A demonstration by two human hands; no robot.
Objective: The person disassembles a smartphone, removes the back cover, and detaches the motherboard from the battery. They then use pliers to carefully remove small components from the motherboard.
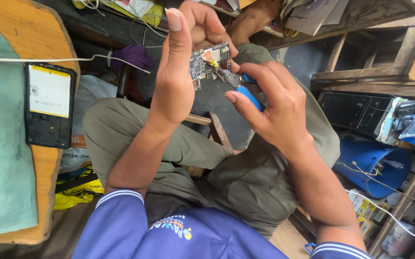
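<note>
My left hand (181, 62) is raised in front of me and grips a small dark circuit board (208, 61) between fingers and thumb. My right hand (274, 103) holds blue-handled pliers (240, 85), whose metal jaws touch the board near a small yellow part. Both hands hover above my lap, over olive trousers. To the left, an opened phone (49, 104) with its back off and a white-labelled battery showing lies on a wooden table (35, 33).
A green cloth (1, 158) covers part of the table, and a white cable (63, 59) runs across it. A blue bucket (377, 163) and wooden shelves (385, 76) with boxes stand at the right. Yellow bags lie on the floor at lower left.
</note>
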